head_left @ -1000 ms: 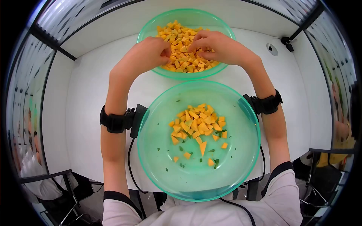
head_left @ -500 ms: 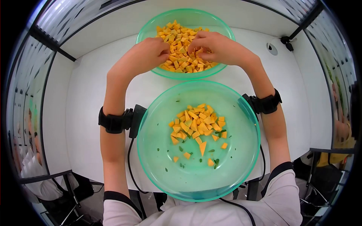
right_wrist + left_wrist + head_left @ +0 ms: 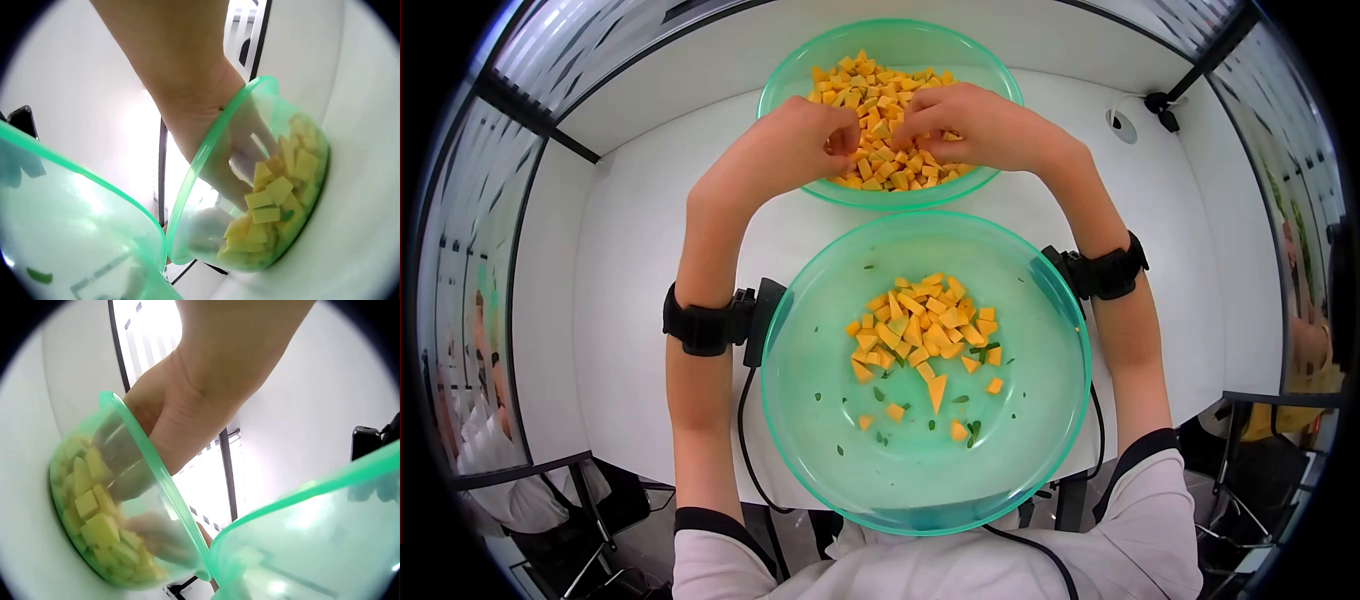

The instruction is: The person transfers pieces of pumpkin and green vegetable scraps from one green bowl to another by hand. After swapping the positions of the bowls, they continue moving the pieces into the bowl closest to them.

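Two translucent green bowls stand one behind the other. The far bowl (image 3: 996,66) holds a heap of diced orange-yellow pieces (image 3: 887,165) that look like pumpkin, a few edged with green. Over its left side my left hand (image 3: 800,140) reaches in, fingers bent down at the pieces with a gap before the thumb. From the right, my right hand (image 3: 975,128) dips in too, its fingers loosely bent and thumb apart. Through the bowl wall in the right wrist view, the right fingers (image 3: 234,187) touch the pieces. The left fingertips look blurred through the plastic.
The near bowl (image 3: 820,450) overhangs the front edge of the white table (image 3: 635,300). Inside it lie a smaller pile of orange pieces (image 3: 915,330) and scattered green bits. Black cables run beside it. White panels enclose the table's back and sides.
Both hands stay at the far bowl, with small finger movements among the pieces. The left fingers and thumb have spread slightly apart. The near bowl's pile looks the same.
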